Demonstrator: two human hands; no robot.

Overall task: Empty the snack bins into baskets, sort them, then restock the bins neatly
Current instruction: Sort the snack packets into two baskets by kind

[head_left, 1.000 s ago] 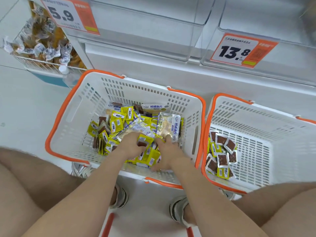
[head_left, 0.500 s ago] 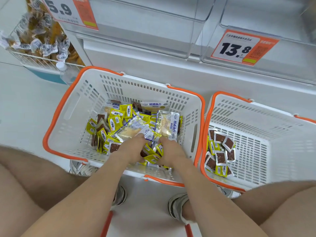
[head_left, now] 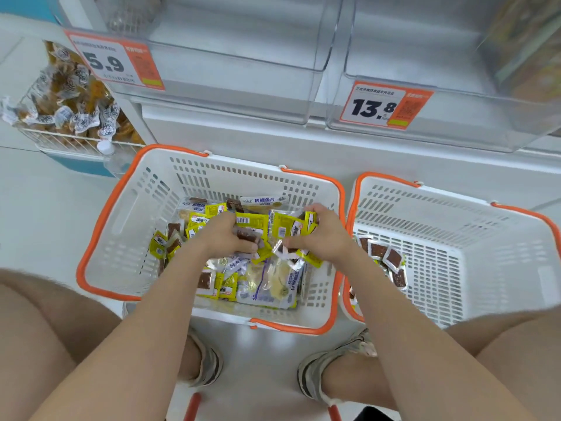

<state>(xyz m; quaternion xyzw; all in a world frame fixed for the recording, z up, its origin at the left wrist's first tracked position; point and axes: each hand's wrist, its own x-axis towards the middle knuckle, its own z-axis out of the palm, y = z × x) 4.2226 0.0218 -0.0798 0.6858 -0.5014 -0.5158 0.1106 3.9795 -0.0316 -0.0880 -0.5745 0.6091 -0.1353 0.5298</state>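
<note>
Just inside mixed basket [head_left: 136, 208]: left hand [head_left: 223, 238] and right hand [head_left: 323, 238], fingers curled round yellow packets [head_left: 252, 221]; light, crinkly, probably slippery, best gripped by sealed edges.

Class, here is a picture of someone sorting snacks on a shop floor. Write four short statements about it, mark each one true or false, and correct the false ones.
1. Both the left hand and the right hand grip yellow snack packets over the left basket. True.
2. The right basket holds nothing. False: a few brown-windowed packets lie at its left side.
3. The price tag on the right-hand clear bin reads 13.8. True.
4. Both baskets have blue rims. False: their rims are orange.
</note>
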